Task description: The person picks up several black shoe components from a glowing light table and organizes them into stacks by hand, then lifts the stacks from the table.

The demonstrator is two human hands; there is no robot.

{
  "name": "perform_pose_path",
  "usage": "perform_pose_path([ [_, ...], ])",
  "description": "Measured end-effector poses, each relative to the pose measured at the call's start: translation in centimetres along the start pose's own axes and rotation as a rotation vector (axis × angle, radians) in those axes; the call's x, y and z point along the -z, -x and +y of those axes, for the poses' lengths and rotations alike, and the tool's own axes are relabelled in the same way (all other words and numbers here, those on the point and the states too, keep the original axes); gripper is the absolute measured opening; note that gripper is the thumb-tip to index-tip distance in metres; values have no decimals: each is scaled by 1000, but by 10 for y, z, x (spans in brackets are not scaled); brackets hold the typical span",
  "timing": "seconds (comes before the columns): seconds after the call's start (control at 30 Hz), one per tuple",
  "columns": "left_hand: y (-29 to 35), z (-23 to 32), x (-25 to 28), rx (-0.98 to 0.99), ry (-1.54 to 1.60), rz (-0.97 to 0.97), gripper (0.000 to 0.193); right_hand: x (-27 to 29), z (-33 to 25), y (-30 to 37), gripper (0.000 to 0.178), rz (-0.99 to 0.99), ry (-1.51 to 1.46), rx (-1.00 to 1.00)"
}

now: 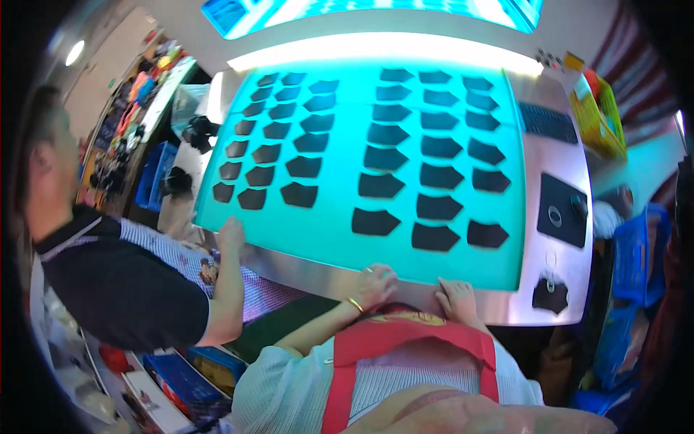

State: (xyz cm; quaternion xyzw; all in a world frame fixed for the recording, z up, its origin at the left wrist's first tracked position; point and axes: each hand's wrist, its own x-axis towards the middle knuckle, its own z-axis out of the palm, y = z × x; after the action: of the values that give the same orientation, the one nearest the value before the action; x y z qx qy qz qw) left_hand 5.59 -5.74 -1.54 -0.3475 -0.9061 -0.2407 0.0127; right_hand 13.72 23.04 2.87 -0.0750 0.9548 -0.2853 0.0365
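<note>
A: Status of hands?
B: Left hand point(374, 283) and right hand point(457, 296) rest flat on the desk's point(506, 307) near edge, fingers spread, holding nothing.
A: Workpieces?
B: Black cut pieces point(375, 222) lie in rows on the teal panel point(340, 239); nearest row sits just beyond both hands. Step judged: inspection; any pickup requires a forward reach.
</note>
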Motion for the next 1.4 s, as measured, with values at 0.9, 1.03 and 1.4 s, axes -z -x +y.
perform_pose_path([
  [0.9, -66, 183, -121, 910, -287, 586, 55, 279, 373, 18, 38, 686, -97, -109],
  [1.03, -70, 181, -130, 1068, -340, 708, 55, 268, 388, 13, 43, 696, -189, -96],
  [1.4, -79, 180, -134, 1161, -515, 506, 59, 244, 394, 15, 63, 754, 87, -73],
])
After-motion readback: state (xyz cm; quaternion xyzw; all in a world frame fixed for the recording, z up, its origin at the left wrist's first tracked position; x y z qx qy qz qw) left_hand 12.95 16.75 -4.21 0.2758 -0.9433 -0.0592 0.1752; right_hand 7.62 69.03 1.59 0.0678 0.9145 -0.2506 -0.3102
